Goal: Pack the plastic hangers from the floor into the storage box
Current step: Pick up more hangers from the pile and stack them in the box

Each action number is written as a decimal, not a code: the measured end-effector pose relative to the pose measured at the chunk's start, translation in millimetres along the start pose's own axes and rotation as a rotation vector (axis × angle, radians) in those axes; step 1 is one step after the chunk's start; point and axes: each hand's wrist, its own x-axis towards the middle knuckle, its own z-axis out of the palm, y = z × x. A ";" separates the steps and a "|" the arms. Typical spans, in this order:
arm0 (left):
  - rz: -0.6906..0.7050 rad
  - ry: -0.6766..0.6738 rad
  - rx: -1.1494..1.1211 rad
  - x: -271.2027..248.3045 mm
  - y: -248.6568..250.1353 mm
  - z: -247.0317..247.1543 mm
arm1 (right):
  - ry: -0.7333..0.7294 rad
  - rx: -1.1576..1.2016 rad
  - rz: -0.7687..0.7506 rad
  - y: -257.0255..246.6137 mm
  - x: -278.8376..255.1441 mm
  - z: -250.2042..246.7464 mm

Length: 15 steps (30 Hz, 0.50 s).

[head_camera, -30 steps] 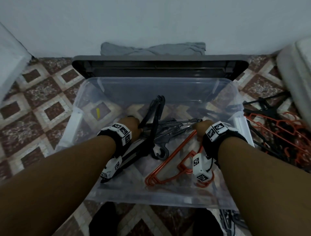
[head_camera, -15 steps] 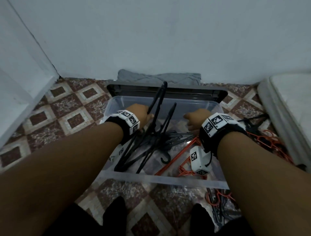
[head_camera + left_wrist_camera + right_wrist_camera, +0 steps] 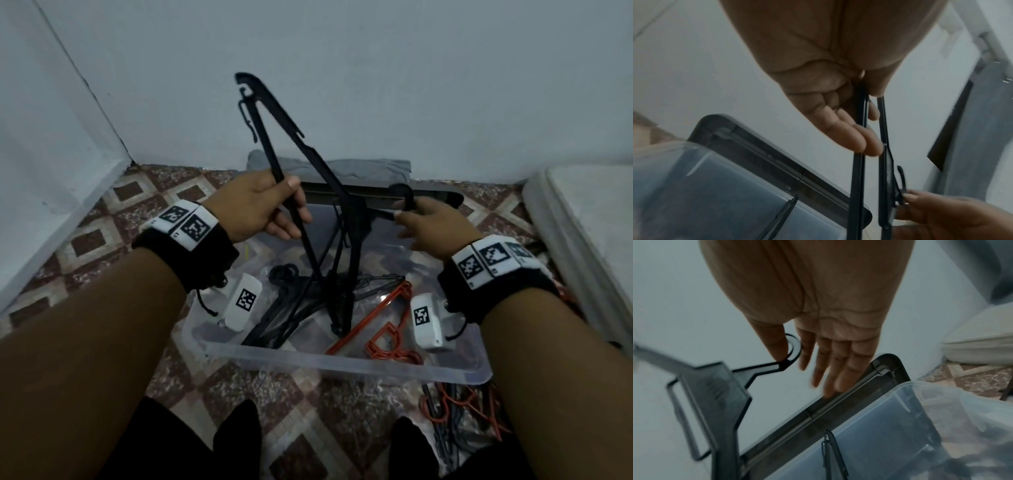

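A black plastic hanger (image 3: pixel 270 113) stands on end, its lower tip down among the hangers in the clear storage box (image 3: pixel 342 365). My left hand (image 3: pixel 287 209) grips its straight bar (image 3: pixel 857 178) above the box. My right hand (image 3: pixel 407 219) pinches its hook (image 3: pixel 791 344) between thumb and forefinger, the other fingers (image 3: pixel 838 369) held straight. More black hangers (image 3: pixel 291 308) and an orange hanger (image 3: pixel 376 318) lie in the box. A loose heap of orange and black hangers (image 3: pixel 462 414) lies on the floor at the box's near right corner.
The box's dark lid (image 3: pixel 431 197) leans against the wall behind it, with a grey cloth (image 3: pixel 342 168) beyond. A white mattress (image 3: pixel 582 222) borders the right side and a white panel (image 3: pixel 51 171) the left. Patterned floor tiles (image 3: pixel 274 394) lie in front.
Both hands rose out of the box, bringing the black hanger up on end. My right hand moved from the box's contents to the hanger's hook. The view tilted up.
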 end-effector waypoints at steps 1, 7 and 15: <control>-0.010 0.020 -0.041 2.2 -6.1 -1.7 | -0.009 0.122 -0.017 -1.2 -0.6 -1.9; -0.238 0.069 -0.083 40.9 -55.8 9.9 | 0.084 0.032 -0.238 -13.7 5.1 -10.3; -0.426 -0.305 1.182 112.1 -167.5 38.8 | 0.127 -0.410 -0.323 -11.7 12.4 -11.3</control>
